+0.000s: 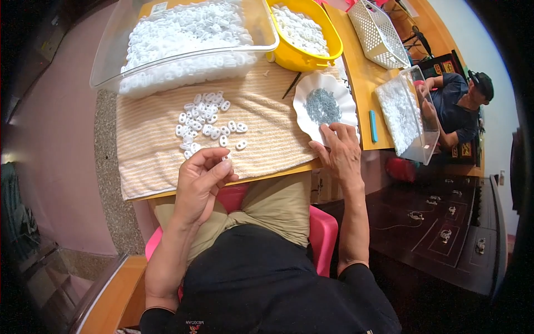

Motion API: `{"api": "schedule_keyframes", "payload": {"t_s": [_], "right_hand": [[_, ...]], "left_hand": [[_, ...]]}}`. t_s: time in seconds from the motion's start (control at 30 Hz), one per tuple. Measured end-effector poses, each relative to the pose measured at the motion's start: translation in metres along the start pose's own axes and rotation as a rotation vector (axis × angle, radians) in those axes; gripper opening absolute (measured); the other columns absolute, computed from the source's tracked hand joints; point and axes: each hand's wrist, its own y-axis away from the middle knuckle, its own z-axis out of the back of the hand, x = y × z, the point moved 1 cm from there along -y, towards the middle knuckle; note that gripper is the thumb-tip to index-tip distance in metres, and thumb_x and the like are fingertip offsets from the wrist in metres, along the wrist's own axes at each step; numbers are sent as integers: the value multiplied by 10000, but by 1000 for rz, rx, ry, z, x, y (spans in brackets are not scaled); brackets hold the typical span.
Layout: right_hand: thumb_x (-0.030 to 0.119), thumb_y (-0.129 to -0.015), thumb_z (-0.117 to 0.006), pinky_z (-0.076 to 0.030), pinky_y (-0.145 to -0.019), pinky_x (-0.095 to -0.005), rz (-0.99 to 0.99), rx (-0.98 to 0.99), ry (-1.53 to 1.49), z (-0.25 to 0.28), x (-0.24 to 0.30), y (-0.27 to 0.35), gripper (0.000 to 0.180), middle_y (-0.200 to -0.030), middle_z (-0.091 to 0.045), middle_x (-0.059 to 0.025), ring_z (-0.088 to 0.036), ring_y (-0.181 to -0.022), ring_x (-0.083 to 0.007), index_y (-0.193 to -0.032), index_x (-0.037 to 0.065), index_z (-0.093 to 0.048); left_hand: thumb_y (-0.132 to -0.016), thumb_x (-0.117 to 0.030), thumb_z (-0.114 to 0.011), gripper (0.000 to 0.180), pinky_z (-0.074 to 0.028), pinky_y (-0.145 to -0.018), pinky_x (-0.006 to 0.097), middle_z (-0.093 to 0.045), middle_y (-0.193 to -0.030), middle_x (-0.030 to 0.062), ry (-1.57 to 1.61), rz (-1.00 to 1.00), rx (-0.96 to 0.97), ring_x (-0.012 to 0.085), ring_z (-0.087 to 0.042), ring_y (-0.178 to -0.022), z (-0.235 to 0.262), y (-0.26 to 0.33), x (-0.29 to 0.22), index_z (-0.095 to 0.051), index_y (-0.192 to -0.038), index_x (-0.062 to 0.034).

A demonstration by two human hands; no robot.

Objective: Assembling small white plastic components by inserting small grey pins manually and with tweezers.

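A person sits on a pink chair (324, 239) at a tabletop (356, 72), the left hand (206, 178) raised near its front edge, its grip closed thumb to forefinger on a small white piece (227, 158). The right hand (340, 150) reaches over the near rim of a white wavy-edged dish (303, 114), fingertips bent down beside a heap of grey metal bits (322, 107); whether that grip has hold of one, or how far it is open, cannot be told. The step in hand appears to be taking a metal bit for the held piece; the next move likely calls for a fine pinch on a single bit while the left grip keeps the piece steady. Just beyond the left hand, loose white pieces (208, 103), many showing two holes, lie scattered on a striped towel (267, 106). A dark stick (291, 85) rests left of the dish. Farther back stand a clear bin (105, 72) and a yellow tub (306, 62), both loaded with white pieces. At far right, a co-worker (453, 106) in a dark cap sits at another clear bin (428, 133)
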Motion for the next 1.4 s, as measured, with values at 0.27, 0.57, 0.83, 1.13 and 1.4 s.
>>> {"api": "schedule_keyframes", "payload": {"t_s": [0.27, 0.57, 0.83, 1.13, 1.4], "right_hand": [[262, -770, -718, -447, -828, -402, -19, -76, -116, -2, 6, 0, 357, -995, -578, -121, -518, -968, -314, -1023, 28, -627], [202, -780, -707, -447, -831, -404, -39, -54, -154, -1, 7, 1, 293, -990, -577, -138, -516, -971, -325, -992, 15, -626], [189, -787, -701, -453, -824, -397, -69, -32, -196, -2, 12, -1, 265, -990, -577, -135, -516, -973, -316, -983, 22, -641], [-14, -689, -729, -491, -709, -364, 172, -213, -365, -2, 59, -21, 283, -882, -615, -93, -578, -829, -281, -948, 54, -637], [30, -766, -635, -486, -744, -382, 246, 46, -368, -14, 93, -59, 195, -912, -619, -102, -593, -861, -301, -961, 41, -627]], "left_hand": [[-864, 7, -625, 198, -558, -734, 278, -625, -873, 57, 2, 2, 14, 121, -619, -770, 1, 0, 0, -608, -1061, -8], [-857, -9, -631, 199, -554, -694, 276, -630, -868, 60, -10, -5, -25, 134, -621, -757, 0, -1, 0, -600, -1054, -16], [-863, -8, -635, 206, -545, -718, 257, -630, -866, 56, 2, 3, -8, 124, -618, -748, 1, -1, 1, -608, -1067, -10], [-864, 1, -618, 216, -554, -716, 280, -615, -875, 56, 1, 31, -32, 129, -613, -767, 2, -2, 2, -591, -1077, -10], [-864, -31, -640, 200, -552, -717, 260, -625, -859, 40, 3, 31, -23, 105, -613, -762, 1, -1, 2, -610, -1061, -20]]}}
